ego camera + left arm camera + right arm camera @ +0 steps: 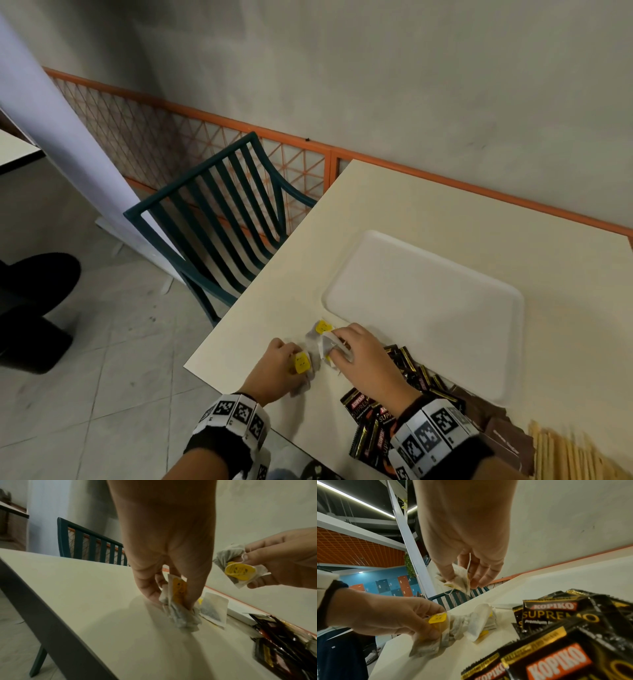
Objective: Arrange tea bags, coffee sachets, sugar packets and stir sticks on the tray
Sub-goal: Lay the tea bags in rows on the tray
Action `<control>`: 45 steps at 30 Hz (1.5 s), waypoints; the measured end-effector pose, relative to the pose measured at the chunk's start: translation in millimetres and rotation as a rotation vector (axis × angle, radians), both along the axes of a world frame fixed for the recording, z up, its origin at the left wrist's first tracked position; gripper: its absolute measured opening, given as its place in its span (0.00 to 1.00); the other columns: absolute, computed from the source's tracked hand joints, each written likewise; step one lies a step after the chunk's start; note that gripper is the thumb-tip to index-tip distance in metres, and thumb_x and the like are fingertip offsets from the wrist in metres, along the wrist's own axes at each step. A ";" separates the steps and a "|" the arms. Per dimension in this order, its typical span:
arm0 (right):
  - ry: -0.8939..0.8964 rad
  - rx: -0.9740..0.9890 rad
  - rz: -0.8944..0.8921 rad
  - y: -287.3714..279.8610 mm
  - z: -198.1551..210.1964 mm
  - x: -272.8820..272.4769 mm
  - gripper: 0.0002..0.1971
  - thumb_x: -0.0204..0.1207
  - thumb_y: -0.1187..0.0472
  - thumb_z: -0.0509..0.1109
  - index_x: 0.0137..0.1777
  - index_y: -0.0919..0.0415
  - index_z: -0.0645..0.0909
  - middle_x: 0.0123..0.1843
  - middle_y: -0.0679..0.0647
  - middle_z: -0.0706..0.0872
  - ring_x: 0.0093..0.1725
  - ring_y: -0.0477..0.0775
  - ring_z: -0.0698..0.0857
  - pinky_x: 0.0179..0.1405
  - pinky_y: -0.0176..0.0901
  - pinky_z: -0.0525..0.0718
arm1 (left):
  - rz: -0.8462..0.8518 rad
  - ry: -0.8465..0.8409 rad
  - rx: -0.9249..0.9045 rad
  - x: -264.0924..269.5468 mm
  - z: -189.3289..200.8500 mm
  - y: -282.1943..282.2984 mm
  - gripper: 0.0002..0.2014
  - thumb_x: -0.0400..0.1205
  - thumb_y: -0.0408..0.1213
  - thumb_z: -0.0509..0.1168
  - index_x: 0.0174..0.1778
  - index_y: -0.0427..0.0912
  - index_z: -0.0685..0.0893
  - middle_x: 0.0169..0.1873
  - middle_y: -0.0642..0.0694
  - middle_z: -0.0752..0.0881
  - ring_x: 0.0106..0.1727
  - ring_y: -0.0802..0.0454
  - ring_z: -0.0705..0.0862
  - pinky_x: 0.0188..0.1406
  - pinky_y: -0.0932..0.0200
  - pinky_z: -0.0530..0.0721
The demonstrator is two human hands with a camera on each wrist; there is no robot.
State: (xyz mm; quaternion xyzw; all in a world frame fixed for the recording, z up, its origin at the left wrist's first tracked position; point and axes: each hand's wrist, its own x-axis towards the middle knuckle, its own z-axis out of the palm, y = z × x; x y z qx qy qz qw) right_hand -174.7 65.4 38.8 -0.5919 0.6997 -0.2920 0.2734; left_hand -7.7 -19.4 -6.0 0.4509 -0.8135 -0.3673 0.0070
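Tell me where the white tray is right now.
In the head view the white tray lies on the table, right of centre, just beyond the right hand and the coffee sachets.

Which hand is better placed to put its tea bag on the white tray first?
Probably the right hand: it holds a tea bag clear of the table, nearer the tray. The left hand is farther.

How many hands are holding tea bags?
2. The left hand grips tea bags against the table; the right hand pinches others just above it, near the tray.
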 end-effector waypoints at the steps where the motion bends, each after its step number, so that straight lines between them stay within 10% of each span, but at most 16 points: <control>1: -0.015 -0.003 -0.010 -0.4 2.0 0.1 0.12 0.79 0.59 0.63 0.59 0.57 0.80 0.53 0.50 0.78 0.51 0.48 0.78 0.47 0.32 0.77 | 0.012 0.044 -0.003 0.7 0.8 0.2 0.14 0.74 0.38 0.71 0.55 0.44 0.81 0.39 0.58 0.71 0.47 0.54 0.72 0.41 0.76 0.69; 6: -0.047 -0.070 0.000 -5.9 10.1 4.5 0.14 0.79 0.60 0.62 0.63 0.58 0.80 0.51 0.46 0.75 0.49 0.43 0.76 0.43 0.18 0.71 | 0.310 0.428 0.448 2.9 21.5 2.4 0.08 0.72 0.39 0.68 0.43 0.41 0.81 0.36 0.47 0.82 0.31 0.60 0.79 0.31 0.68 0.77; 13: 0.025 -0.076 0.088 -10.4 3.5 26.4 0.18 0.81 0.60 0.60 0.69 0.57 0.76 0.60 0.56 0.77 0.59 0.52 0.78 0.57 0.36 0.73 | 0.457 0.789 1.021 -5.1 45.8 3.0 0.14 0.77 0.35 0.57 0.52 0.36 0.85 0.41 0.40 0.89 0.40 0.50 0.88 0.51 0.50 0.84; 16: 0.148 -0.040 0.135 -10.2 -0.2 32.9 0.20 0.82 0.57 0.55 0.73 0.55 0.73 0.62 0.57 0.76 0.62 0.55 0.75 0.60 0.40 0.72 | 0.475 0.823 1.143 -1.2 47.2 2.2 0.15 0.74 0.33 0.56 0.53 0.34 0.83 0.40 0.37 0.87 0.39 0.45 0.87 0.44 0.44 0.87; 24: 0.009 0.080 0.245 -12.9 -2.8 19.9 0.22 0.79 0.53 0.64 0.72 0.53 0.71 0.65 0.52 0.80 0.66 0.48 0.74 0.69 0.42 0.72 | 0.617 0.734 0.985 22.2 28.8 9.7 0.19 0.78 0.31 0.62 0.65 0.33 0.74 0.48 0.35 0.83 0.43 0.45 0.85 0.38 0.51 0.89; 34: 0.435 0.475 0.420 -46.7 -5.7 -3.6 0.35 0.78 0.63 0.64 0.81 0.54 0.51 0.84 0.53 0.49 0.79 0.62 0.54 0.75 0.55 0.64 | 0.743 0.738 0.937 45.7 25.6 22.8 0.13 0.78 0.26 0.58 0.58 0.37 0.78 0.46 0.36 0.82 0.41 0.44 0.83 0.29 0.56 0.86; 45: 0.408 0.391 0.441 -33.6 -16.9 4.4 0.16 0.76 0.68 0.61 0.64 0.58 0.74 0.64 0.56 0.75 0.60 0.58 0.76 0.47 0.41 0.70 | 0.757 0.707 0.874 42.2 27.9 28.4 0.12 0.78 0.25 0.59 0.55 0.38 0.78 0.48 0.36 0.82 0.43 0.44 0.83 0.39 0.52 0.87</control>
